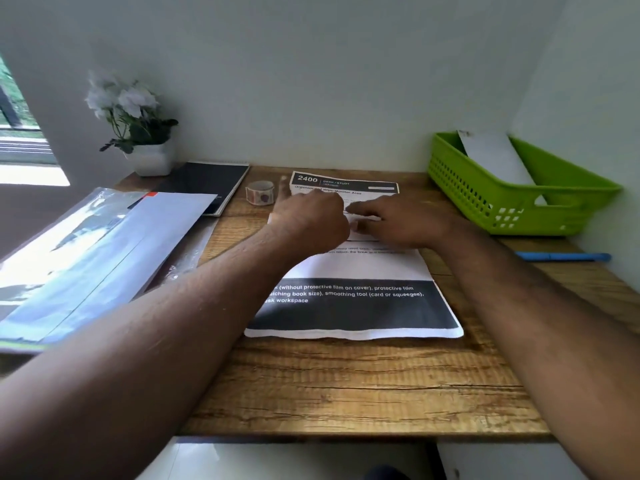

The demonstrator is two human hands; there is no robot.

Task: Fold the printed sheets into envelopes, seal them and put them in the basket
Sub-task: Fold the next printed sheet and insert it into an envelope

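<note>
A printed sheet (360, 271) with a black band along its near edge lies in the middle of the wooden desk (346, 382). Beyond it shows a sheet headed "2400" (346, 184). My left hand (311, 220) is over the sheet's far part with its fingers curled down onto the paper; the fingertips are hidden. Just to its right, my right hand (394, 220) lies flat on the paper, fingers pointing left. A strip of white paper (363, 227) shows between them. The green basket (460, 188) stands at the back right with a white envelope (495, 157) inside.
A roll of patterned tape (259, 192) stands left of the sheets. A black notebook (204, 181) and a white flower pot (152, 159) are at the back left. A plastic sleeve of papers (97, 258) overhangs the left edge. A blue pen (561, 257) lies at the right.
</note>
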